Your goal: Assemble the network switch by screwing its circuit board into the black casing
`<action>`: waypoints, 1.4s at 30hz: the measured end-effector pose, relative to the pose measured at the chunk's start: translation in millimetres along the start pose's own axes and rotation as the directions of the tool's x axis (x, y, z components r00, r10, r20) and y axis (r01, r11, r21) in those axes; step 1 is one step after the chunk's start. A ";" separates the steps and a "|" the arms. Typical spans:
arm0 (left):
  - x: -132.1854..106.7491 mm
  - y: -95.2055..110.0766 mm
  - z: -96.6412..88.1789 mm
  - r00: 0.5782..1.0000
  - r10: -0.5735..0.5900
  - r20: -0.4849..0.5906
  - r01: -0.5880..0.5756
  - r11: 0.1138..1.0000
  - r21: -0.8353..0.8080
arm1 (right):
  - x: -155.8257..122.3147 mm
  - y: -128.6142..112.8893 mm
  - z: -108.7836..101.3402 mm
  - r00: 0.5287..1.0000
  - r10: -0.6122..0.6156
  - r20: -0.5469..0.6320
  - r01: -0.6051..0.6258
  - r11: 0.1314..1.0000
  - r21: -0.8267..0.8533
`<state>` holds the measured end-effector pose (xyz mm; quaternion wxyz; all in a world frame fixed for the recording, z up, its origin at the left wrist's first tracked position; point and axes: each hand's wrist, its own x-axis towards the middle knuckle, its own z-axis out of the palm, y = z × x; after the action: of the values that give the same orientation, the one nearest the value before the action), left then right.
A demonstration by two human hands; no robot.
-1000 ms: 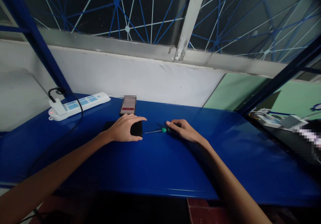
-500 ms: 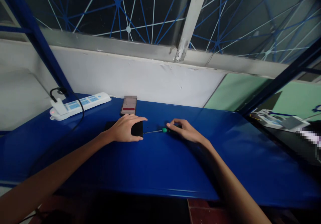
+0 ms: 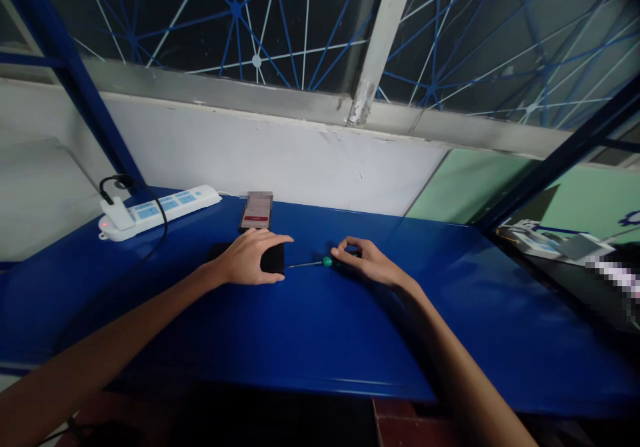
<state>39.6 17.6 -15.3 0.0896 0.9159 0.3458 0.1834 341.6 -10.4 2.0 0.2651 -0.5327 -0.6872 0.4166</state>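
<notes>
My left hand [image 3: 249, 258] lies flat over a black flat object [image 3: 273, 258] on the blue table [image 3: 310, 320], its fingers stretched out across the top. My right hand [image 3: 367, 261] is curled around the handle of a small screwdriver [image 3: 320, 261] with a green collar. The thin metal shaft points left, and its tip meets the right edge of the black object. A phone [image 3: 257, 210] with a lit screen lies just behind my left hand.
A white power strip [image 3: 157, 209] with a plugged-in black cable [image 3: 150, 233] sits at the table's back left. A white wall and a window with blue lattice rise behind. Another bench with papers [image 3: 555, 243] stands at the right.
Almost nothing differs. My right hand's fingers have shifted slightly on the screwdriver handle; my left hand stays on the black object.
</notes>
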 end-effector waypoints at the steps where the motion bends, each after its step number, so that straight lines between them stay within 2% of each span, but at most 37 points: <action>1: -0.1 -0.5 0.4 1.000 0.007 -0.007 -0.007 1.000 0.000 | -1.0 -1.0 -1.1 0.999 0.023 0.024 -0.024 0.999 0.038; 4: -0.3 -1.1 0.8 1.000 0.019 -0.018 -0.019 1.000 0.004 | -1.9 -1.5 -3.2 0.996 0.057 0.074 -0.063 0.994 0.087; 9: -0.2 0.4 -0.5 1.000 0.010 0.007 -0.010 1.000 0.009 | 1.8 0.5 2.5 0.998 -0.026 -0.049 0.024 0.999 -0.049; 11: -0.2 0.6 -0.7 1.000 0.004 0.010 -0.004 1.000 0.011 | 1.6 -0.6 3.8 0.996 -0.067 -0.062 0.064 0.997 -0.051; 16: -0.4 -1.2 0.6 1.000 0.020 -0.011 -0.019 1.000 0.008 | -2.9 -4.3 -2.2 0.997 -0.019 0.079 0.011 0.995 0.102; 18: -0.5 -1.5 0.8 1.000 0.024 -0.013 -0.023 1.000 0.014 | -2.9 -3.5 -3.8 0.996 -0.018 0.090 0.005 0.991 0.135; 25: 0.2 0.3 -0.4 1.000 -0.001 0.020 0.001 1.000 0.016 | 1.3 0.0 0.8 0.993 -0.091 -0.071 0.085 0.994 -0.072; 27: 0.3 0.3 -0.5 1.000 -0.003 0.022 0.003 1.000 0.014 | -0.7 -1.7 0.0 0.996 -0.083 -0.037 0.082 0.996 -0.024; 30: 0.3 -0.2 -0.2 1.000 -0.002 0.022 0.002 1.000 0.014 | -4.1 -4.2 -2.8 0.997 -0.012 0.082 0.003 0.995 0.101; 32: 0.2 -0.7 0.3 1.000 0.003 0.017 -0.003 1.000 0.016 | -4.2 -3.8 -3.5 0.995 -0.002 0.099 -0.012 0.991 0.133; 34: 0.0 -1.2 0.9 1.000 0.011 0.008 -0.012 1.000 0.019 | -2.2 -1.2 -2.4 0.998 -0.011 0.061 0.006 0.996 0.087; 39: -0.1 -0.9 0.6 1.000 0.017 0.008 -0.018 0.999 0.030 | 2.6 4.4 1.9 0.995 -0.077 -0.056 0.067 0.983 -0.172; 42: 0.0 -0.3 -0.1 1.000 0.015 0.016 -0.016 0.999 0.041 | -0.2 0.9 -0.7 0.996 -0.082 -0.029 0.079 0.992 -0.100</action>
<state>39.4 17.8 -15.3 0.0718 0.9217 0.3415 0.1695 342.7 -10.2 1.6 0.2663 -0.5240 -0.7234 0.3623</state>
